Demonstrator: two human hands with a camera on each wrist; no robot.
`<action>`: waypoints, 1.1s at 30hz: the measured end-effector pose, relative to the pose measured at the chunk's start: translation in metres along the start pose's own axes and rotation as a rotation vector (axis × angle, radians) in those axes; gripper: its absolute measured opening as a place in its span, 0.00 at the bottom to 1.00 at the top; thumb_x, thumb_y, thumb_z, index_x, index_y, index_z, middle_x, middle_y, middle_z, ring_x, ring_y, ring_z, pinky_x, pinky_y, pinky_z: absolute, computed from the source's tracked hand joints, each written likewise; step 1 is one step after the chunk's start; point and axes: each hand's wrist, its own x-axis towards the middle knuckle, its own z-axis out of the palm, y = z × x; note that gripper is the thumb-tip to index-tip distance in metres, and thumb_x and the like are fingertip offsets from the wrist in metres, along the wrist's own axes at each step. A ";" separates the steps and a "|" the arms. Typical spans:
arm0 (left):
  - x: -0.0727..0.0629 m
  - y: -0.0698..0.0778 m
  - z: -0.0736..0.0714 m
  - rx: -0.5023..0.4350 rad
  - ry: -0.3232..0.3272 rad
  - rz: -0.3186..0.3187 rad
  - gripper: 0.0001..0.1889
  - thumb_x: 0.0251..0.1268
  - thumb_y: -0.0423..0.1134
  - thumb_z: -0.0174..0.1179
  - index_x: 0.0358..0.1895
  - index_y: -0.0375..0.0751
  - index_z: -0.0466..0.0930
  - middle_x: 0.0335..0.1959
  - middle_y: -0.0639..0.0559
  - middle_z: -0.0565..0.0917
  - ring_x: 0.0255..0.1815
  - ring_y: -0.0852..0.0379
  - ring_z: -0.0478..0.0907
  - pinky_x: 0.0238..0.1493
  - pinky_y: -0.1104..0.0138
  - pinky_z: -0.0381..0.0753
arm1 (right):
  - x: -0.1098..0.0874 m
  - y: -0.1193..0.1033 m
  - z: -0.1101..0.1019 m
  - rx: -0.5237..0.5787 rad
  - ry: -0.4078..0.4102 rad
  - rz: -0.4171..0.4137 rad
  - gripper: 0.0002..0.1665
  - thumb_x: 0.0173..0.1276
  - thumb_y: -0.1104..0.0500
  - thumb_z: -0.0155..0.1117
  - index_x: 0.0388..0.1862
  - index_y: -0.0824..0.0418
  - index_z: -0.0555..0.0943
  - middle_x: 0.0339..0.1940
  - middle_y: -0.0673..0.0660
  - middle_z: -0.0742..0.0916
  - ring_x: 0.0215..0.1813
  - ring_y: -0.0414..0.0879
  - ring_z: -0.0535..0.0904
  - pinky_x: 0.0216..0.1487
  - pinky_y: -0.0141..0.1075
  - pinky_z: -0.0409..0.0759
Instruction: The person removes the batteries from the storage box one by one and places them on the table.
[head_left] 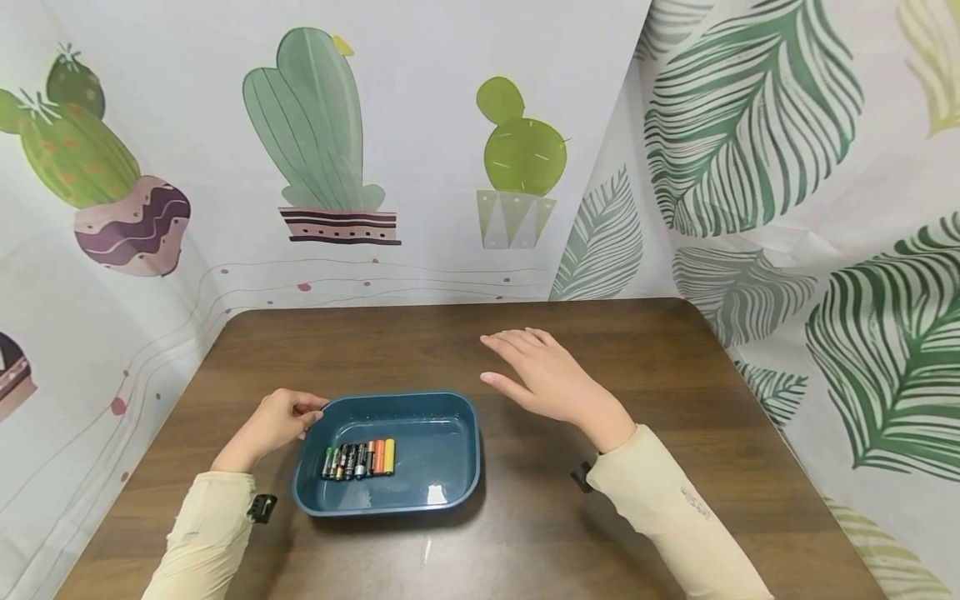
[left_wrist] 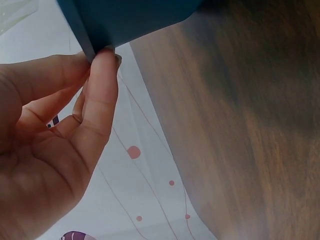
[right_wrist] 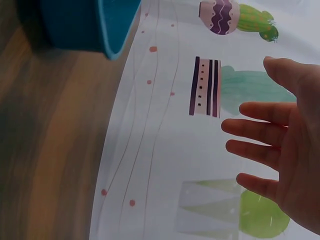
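Observation:
A dark blue rectangular tray (head_left: 459, 454) stands at the left of the table's middle in the head view. Several small batteries (head_left: 360, 459) lie side by side in its left half, with green, black, orange and yellow casings. My left hand (head_left: 279, 423) pinches the tray's far left corner between thumb and fingers; the left wrist view shows the thumb and index finger on the tray's rim (left_wrist: 86, 31). Right of the tray, my right hand (head_left: 546, 377) is held in the air with straight, spread fingers and touches nothing. In the right wrist view its palm (right_wrist: 302, 150) shows nothing held.
The brown wooden table (head_left: 660, 508) extends around the tray, with rounded far corners. Behind it hangs a white cloth (head_left: 435, 108) printed with cacti and leaves. A dark band (head_left: 262, 508) is on the left wrist, over a cream sleeve.

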 end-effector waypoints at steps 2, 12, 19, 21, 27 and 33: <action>0.000 -0.001 0.000 0.004 0.000 0.010 0.11 0.63 0.26 0.59 0.48 0.27 0.82 0.33 0.40 0.85 0.21 0.58 0.78 0.24 0.66 0.81 | 0.005 -0.004 -0.001 0.006 -0.008 -0.006 0.33 0.73 0.40 0.50 0.69 0.58 0.70 0.63 0.55 0.78 0.67 0.50 0.69 0.69 0.50 0.60; -0.002 0.000 -0.002 -0.021 -0.010 0.005 0.11 0.64 0.26 0.59 0.48 0.26 0.82 0.34 0.39 0.85 0.21 0.57 0.79 0.28 0.59 0.83 | 0.026 -0.021 0.000 0.064 -0.067 -0.050 0.33 0.73 0.39 0.50 0.69 0.56 0.69 0.64 0.53 0.77 0.68 0.48 0.68 0.71 0.49 0.57; -0.001 0.002 -0.002 -0.024 -0.009 -0.004 0.12 0.63 0.26 0.59 0.48 0.26 0.82 0.35 0.39 0.85 0.21 0.57 0.79 0.28 0.58 0.83 | 0.045 -0.036 0.002 0.115 -0.128 -0.088 0.33 0.74 0.40 0.49 0.70 0.56 0.69 0.66 0.53 0.76 0.69 0.47 0.66 0.72 0.46 0.56; -0.001 0.003 -0.002 -0.026 -0.010 -0.003 0.11 0.63 0.26 0.59 0.48 0.26 0.82 0.34 0.39 0.85 0.21 0.57 0.79 0.28 0.57 0.83 | 0.050 -0.041 0.002 0.134 -0.143 -0.102 0.32 0.74 0.40 0.50 0.69 0.57 0.69 0.66 0.52 0.76 0.69 0.47 0.67 0.71 0.45 0.57; 0.000 0.003 -0.003 -0.022 -0.008 0.007 0.11 0.63 0.25 0.59 0.47 0.26 0.82 0.33 0.40 0.85 0.22 0.57 0.79 0.27 0.59 0.83 | 0.065 -0.055 0.008 0.159 -0.220 -0.138 0.32 0.73 0.41 0.52 0.69 0.57 0.70 0.65 0.52 0.77 0.68 0.46 0.67 0.69 0.45 0.61; 0.000 0.003 -0.004 -0.023 -0.011 0.011 0.11 0.63 0.25 0.58 0.47 0.26 0.82 0.33 0.40 0.85 0.22 0.57 0.80 0.27 0.61 0.83 | 0.078 -0.070 0.017 0.142 -0.333 -0.138 0.33 0.72 0.41 0.54 0.69 0.56 0.70 0.66 0.53 0.76 0.69 0.47 0.67 0.69 0.45 0.61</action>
